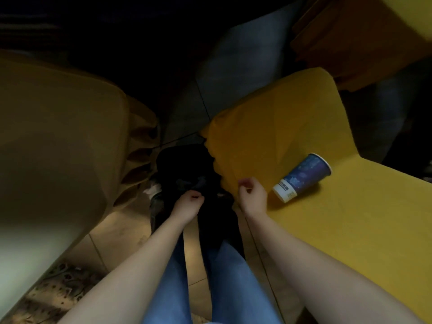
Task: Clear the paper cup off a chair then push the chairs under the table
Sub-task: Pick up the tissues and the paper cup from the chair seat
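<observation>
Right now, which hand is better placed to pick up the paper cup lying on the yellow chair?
The right hand. It hovers at the edge of the yellow chair, close beside the paper cup lying on its side. The left hand is farther away, off the seat.

Blue-and-white paper cup (301, 178), yellow chair (304, 127)
</observation>
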